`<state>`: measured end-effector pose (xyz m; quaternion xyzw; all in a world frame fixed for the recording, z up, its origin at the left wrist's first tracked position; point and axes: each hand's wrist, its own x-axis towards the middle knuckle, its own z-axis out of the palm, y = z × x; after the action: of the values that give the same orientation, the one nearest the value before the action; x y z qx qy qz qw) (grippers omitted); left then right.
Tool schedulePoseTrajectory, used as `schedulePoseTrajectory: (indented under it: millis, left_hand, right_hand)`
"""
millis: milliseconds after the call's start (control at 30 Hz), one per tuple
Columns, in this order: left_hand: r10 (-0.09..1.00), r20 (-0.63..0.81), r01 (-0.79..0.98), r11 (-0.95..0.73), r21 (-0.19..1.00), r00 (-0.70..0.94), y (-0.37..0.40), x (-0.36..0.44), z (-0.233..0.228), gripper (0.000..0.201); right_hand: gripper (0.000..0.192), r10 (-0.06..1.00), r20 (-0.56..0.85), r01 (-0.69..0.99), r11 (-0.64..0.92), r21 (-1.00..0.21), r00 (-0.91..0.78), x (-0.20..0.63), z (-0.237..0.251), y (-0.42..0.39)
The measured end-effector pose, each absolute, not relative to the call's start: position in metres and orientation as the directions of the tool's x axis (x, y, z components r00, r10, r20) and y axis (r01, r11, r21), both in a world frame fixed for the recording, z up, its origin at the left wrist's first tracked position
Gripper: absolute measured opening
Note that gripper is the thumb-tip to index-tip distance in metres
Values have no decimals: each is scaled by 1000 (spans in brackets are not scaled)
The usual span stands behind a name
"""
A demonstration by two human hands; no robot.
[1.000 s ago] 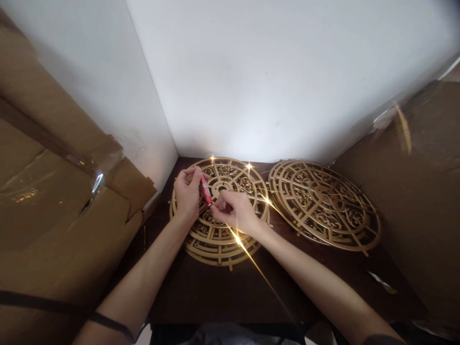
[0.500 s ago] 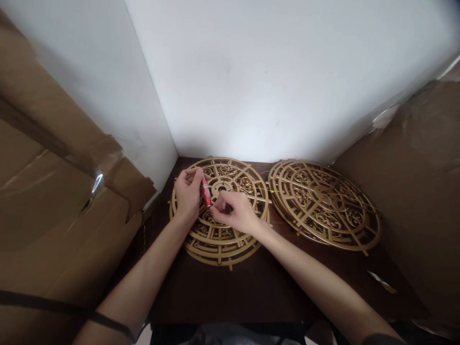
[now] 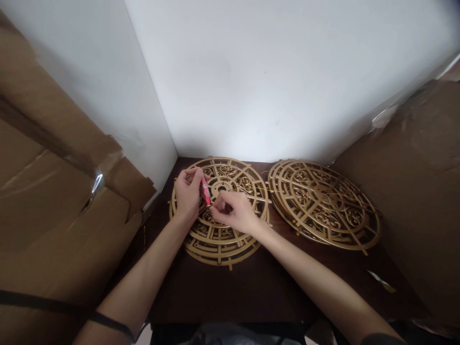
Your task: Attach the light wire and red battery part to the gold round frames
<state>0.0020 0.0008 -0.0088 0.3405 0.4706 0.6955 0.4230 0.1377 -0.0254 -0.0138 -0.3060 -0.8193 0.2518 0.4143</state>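
My left hand [image 3: 189, 190] is closed on a small red tube-like thing [image 3: 205, 192] with a pale band, held slanting over the left stack of round, gold-coloured openwork panels [image 3: 220, 261]. At the lower end of the red thing, my right hand [image 3: 234, 211] pinches with thumb and forefinger; whatever is between those fingertips is too small to make out. Thin yellow thread [image 3: 266, 190] runs from near my right hand across to the right stack of gold panels [image 3: 325, 201]. Scrollwork and a ringed centre show in the top panel of each stack.
Both stacks stand on a dark brown table [image 3: 223, 297] against a white wall [image 3: 280, 81]. Cardboard [image 3: 53, 191] rises at the left, and more cardboard [image 3: 409, 191] at the right. A small pointed pale piece [image 3: 381, 281] lies near the table's right front.
Both hands stay in nearly the same place around the red thing. The yellow thread over the right stack lies slightly differently.
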Motion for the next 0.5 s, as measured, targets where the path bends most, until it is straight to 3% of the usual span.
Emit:
schedulePoseTrajectory:
  millis: [500]
  left_hand:
    - [908, 69, -277, -197, 940, -413, 0, 3, -6, 22]
  right_hand:
    - [13, 734, 496, 350, 667, -658, -464, 137, -14, -26]
